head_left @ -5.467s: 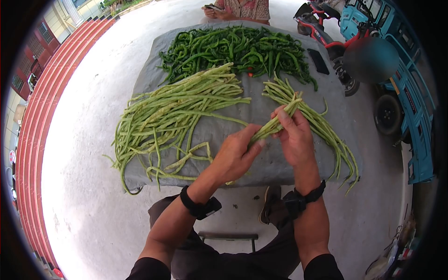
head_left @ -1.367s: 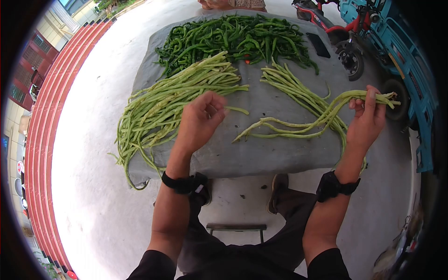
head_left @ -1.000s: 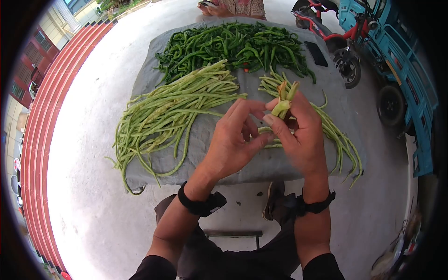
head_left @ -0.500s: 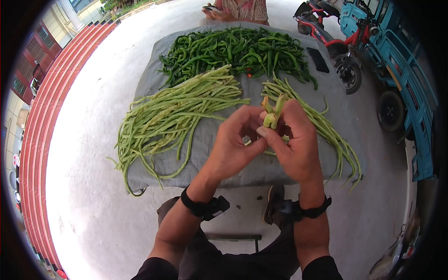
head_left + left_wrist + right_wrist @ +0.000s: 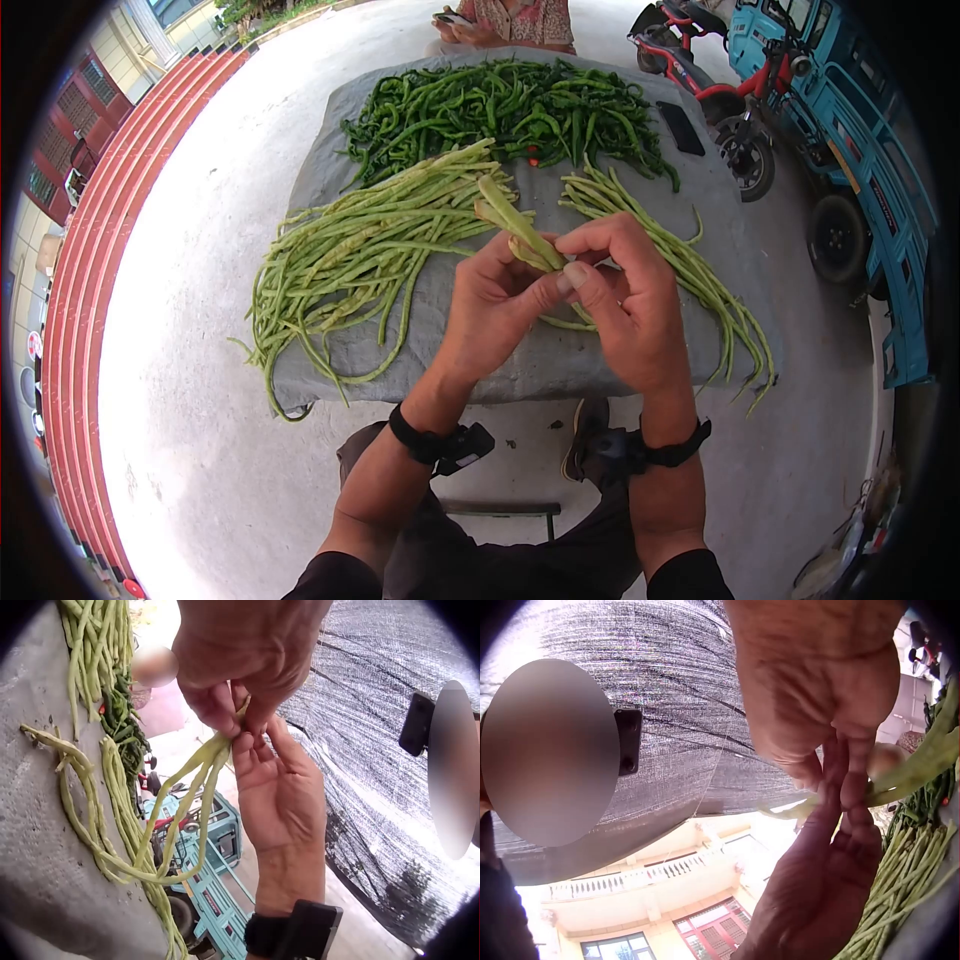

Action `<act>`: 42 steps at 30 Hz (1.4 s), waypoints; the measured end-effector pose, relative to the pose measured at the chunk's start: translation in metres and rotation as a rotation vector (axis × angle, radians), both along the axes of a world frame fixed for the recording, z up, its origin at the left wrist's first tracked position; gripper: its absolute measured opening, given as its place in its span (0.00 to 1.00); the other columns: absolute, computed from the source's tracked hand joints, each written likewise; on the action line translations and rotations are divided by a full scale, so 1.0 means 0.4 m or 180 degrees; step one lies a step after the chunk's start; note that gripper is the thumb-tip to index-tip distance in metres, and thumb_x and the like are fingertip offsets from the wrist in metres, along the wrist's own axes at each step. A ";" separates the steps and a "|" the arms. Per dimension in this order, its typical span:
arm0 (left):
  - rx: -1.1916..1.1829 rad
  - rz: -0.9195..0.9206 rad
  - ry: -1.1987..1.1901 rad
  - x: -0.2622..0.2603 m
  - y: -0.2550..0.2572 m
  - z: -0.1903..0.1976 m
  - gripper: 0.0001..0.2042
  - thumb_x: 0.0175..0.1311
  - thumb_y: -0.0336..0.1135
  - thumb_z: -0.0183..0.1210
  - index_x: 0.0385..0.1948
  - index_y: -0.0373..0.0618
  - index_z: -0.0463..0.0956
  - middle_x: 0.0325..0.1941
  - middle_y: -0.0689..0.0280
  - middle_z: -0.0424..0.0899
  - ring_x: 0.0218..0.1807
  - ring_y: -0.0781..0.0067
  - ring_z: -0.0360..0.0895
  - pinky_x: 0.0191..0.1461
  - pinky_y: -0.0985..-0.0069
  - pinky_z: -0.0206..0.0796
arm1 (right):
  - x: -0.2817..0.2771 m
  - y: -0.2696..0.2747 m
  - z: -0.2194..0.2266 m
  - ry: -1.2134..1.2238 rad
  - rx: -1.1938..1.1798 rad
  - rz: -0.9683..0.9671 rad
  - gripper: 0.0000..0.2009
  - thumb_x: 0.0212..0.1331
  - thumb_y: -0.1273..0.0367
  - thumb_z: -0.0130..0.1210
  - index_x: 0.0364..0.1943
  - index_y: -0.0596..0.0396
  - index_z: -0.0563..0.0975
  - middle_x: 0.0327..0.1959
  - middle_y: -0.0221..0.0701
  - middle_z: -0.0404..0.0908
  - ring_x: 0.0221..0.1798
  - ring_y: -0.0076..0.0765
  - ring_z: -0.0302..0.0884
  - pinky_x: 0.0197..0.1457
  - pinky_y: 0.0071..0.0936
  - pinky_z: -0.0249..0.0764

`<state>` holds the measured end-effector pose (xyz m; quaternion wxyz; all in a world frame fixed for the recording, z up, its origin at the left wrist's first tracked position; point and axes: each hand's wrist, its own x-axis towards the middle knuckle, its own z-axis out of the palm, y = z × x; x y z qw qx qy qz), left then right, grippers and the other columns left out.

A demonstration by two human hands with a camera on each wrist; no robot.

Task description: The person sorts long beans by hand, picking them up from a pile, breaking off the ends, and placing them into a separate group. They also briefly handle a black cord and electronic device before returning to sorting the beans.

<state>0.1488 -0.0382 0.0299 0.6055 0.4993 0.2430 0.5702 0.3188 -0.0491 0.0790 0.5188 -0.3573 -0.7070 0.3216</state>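
Observation:
Both hands meet above the grey cloth [image 5: 560,365] and hold one small bunch of long beans [image 5: 512,226]. My left hand [image 5: 525,285] grips the bunch from the left, with the cut ends sticking up and to the left. My right hand [image 5: 585,268] pinches the same bunch with thumb and fingers just to the right. In the left wrist view the left hand [image 5: 236,724] pinches the bean bunch [image 5: 176,825], which hangs in a loop, and the right hand [image 5: 277,795] is just below. In the right wrist view, right hand [image 5: 840,761] and left hand [image 5: 817,900] touch at a bean [image 5: 922,761].
A large heap of long beans [image 5: 360,245] lies on the cloth's left, a smaller row [image 5: 700,275] on its right, and green peppers [image 5: 500,100] at the back. A black phone [image 5: 684,128] lies by the peppers. A person [image 5: 510,18] sits beyond; motorbike [image 5: 700,60] and blue vehicle [image 5: 860,150] stand right.
My right hand brought the bunch in from the far right to the middle. The left hand came off the big heap and took hold. The bean ends have tilted from upright toward the left.

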 end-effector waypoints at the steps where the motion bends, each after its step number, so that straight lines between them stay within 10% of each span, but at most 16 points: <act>1: 0.0004 0.0052 0.0054 -0.002 0.000 0.002 0.17 0.72 0.30 0.70 0.58 0.38 0.79 0.52 0.67 0.88 0.50 0.80 0.83 0.55 0.77 0.78 | 0.002 -0.001 0.001 0.0107 -0.0090 0.0016 0.10 0.67 0.80 0.59 0.50 0.60 0.81 0.48 0.33 0.79 0.44 0.28 0.81 0.44 0.25 0.80; 6: 0.0118 0.0482 0.0401 -0.033 0.000 0.031 0.15 0.72 0.34 0.70 0.54 0.36 0.83 0.40 0.66 0.89 0.40 0.80 0.83 0.44 0.80 0.75 | 0.053 0.012 0.004 0.0167 -0.0157 -0.0346 0.11 0.68 0.78 0.58 0.53 0.59 0.80 0.50 0.31 0.79 0.50 0.28 0.79 0.54 0.27 0.79; 16: 0.0363 0.0872 0.0044 -0.109 0.008 0.107 0.13 0.72 0.31 0.69 0.54 0.37 0.84 0.42 0.65 0.89 0.38 0.79 0.84 0.42 0.80 0.76 | 0.219 0.070 -0.080 -0.0962 -0.0952 0.0484 0.56 0.39 0.51 0.85 0.76 0.52 0.67 0.69 0.34 0.80 0.76 0.42 0.71 0.80 0.48 0.64; 31: 0.0854 0.1365 -0.0666 -0.241 -0.013 0.168 0.14 0.78 0.32 0.62 0.58 0.34 0.81 0.52 0.61 0.86 0.43 0.78 0.81 0.48 0.79 0.73 | 0.102 0.114 -0.213 -0.0570 -0.1125 0.0382 0.13 0.64 0.73 0.70 0.50 0.58 0.82 0.41 0.25 0.87 0.48 0.20 0.82 0.57 0.25 0.78; 37: 0.0775 0.1607 -0.1017 -0.279 0.000 0.161 0.13 0.78 0.32 0.63 0.57 0.34 0.81 0.46 0.61 0.88 0.40 0.77 0.84 0.45 0.80 0.76 | 0.136 0.098 -0.162 0.0582 -0.0923 0.0052 0.10 0.63 0.75 0.71 0.44 0.57 0.81 0.36 0.18 0.83 0.42 0.12 0.77 0.47 0.19 0.74; 42: 0.0413 0.1492 -0.1391 -0.298 0.030 0.126 0.13 0.78 0.32 0.63 0.56 0.33 0.81 0.49 0.61 0.86 0.44 0.75 0.83 0.48 0.77 0.77 | 0.227 0.027 0.005 -0.0206 -0.0934 -0.0329 0.14 0.57 0.78 0.72 0.46 0.56 0.80 0.34 0.20 0.81 0.38 0.12 0.75 0.43 0.18 0.72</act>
